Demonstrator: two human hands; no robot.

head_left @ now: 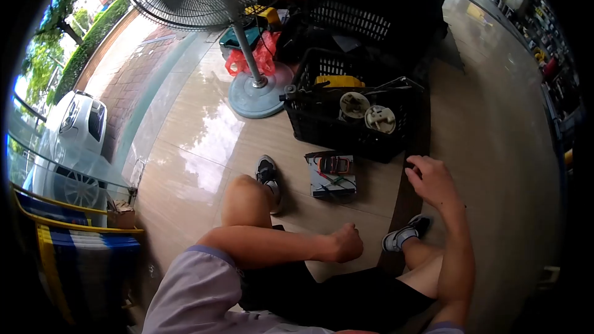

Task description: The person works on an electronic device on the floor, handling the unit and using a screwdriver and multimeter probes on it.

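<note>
My left hand [346, 242] is closed in a fist above my lap, its forearm lying across my knee. Whatever it may hold is hidden by the curled fingers. Out to the right, my right hand [431, 180] is raised with its fingers bent and the thumb apart, and nothing shows in it. On the floor between my feet is a grey box-shaped device [333, 190]. An orange-and-black multimeter [334, 164] lies on top of it, with red and dark test leads [334, 179] beside it. Neither hand touches these.
Beyond the device stands a black plastic crate [346, 130] holding white round parts [380, 119] and a yellow item [339, 81]. A standing fan [263, 89] is behind it to the left, near a red plastic bag [263, 55]. Stacked blue-and-yellow items [93, 260] are at far left.
</note>
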